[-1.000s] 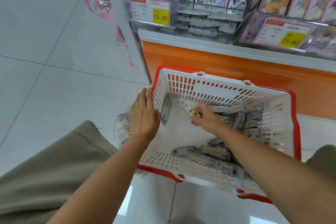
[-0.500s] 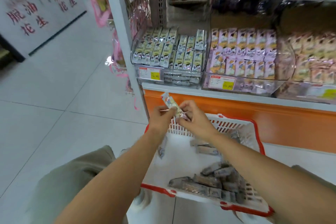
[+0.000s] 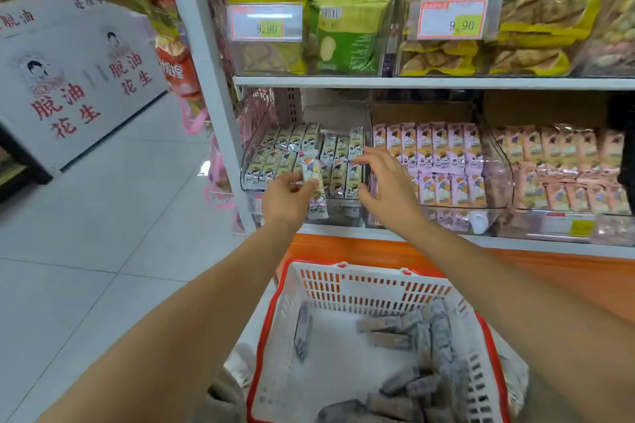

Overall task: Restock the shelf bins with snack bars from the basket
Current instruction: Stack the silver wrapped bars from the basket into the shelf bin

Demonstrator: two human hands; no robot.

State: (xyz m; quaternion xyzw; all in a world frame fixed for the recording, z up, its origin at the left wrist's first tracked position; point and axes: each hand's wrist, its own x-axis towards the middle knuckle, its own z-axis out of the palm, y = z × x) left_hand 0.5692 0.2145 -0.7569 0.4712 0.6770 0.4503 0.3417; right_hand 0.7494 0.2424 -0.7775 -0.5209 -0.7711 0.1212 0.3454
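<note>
left hand (image 3: 287,197) pinches a snack bar (image 3: 314,182) mid-length, a sound hold; it looks light, crinkly, likely slippery. right hand (image 3: 385,182) is empty, fingers spread.

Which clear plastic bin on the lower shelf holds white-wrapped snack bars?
The leftmost clear plastic bin, by the white post; the middle bin holds pink bars, the right bin peach ones.

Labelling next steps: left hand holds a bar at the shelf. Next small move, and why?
Probably ease the snack bar into the left clear bin: the left hand holds it upright right before that bin's rows, and the open right hand hovers beside it.
</note>
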